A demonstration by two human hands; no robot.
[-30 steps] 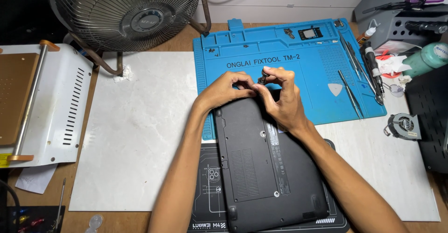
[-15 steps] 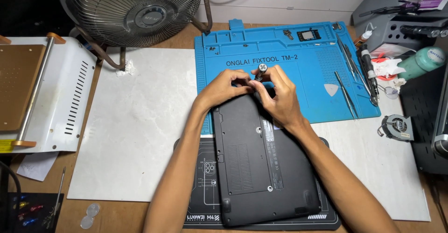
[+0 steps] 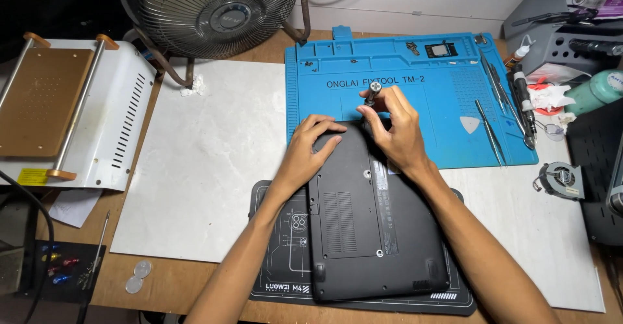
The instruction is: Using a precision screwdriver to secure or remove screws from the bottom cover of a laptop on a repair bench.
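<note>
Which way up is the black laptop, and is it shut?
The black laptop is shut and upside down: its underside faces up, showing vent slots and screws. The right hand holds a screwdriver upright at its far edge.

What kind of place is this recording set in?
Most likely an electronics repair bench: a black laptop lies bottom-up on a dark work mat, a blue silicone repair mat holds metal tweezers, and a small loose cooling fan sits nearby.

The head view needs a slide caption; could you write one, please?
Right hand holds a screwdriver at an upturned laptop; left hand steadies it.
</note>
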